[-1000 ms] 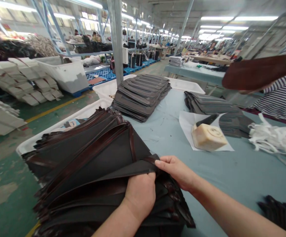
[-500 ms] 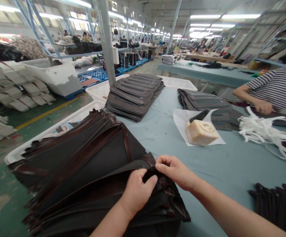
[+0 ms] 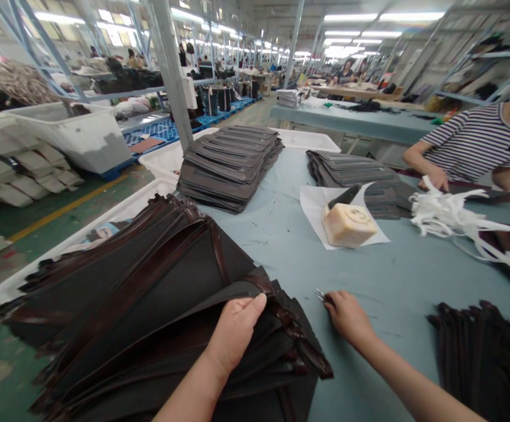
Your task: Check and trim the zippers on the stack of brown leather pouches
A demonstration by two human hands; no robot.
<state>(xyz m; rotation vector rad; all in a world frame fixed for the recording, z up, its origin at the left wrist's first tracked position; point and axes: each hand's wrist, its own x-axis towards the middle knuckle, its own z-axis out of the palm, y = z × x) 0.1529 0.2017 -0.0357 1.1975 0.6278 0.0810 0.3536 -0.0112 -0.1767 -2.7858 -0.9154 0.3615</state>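
My left hand (image 3: 234,331) lies flat on a fanned stack of dark panels with glossy brown edges (image 3: 149,299), its fingers straight along the top panel. My right hand (image 3: 348,317) sits apart from the stack, over the pale blue table top (image 3: 369,275). Its fingers close on a small metal tool, perhaps thread snips (image 3: 321,296), with only the tips showing. A second dark pile with brown edges (image 3: 470,357) lies to the right of that hand.
Stacks of grey panels (image 3: 228,167) stand ahead on the table, beside a wax block (image 3: 349,225) on white paper. White cords (image 3: 452,214) lie right, near a co-worker in a striped shirt (image 3: 479,140). White bins (image 3: 79,138) line the aisle.
My right hand has let go of the panel edge and moved right onto the table, now with the metal tool. My left hand has flattened on the stack. The view has turned slightly.
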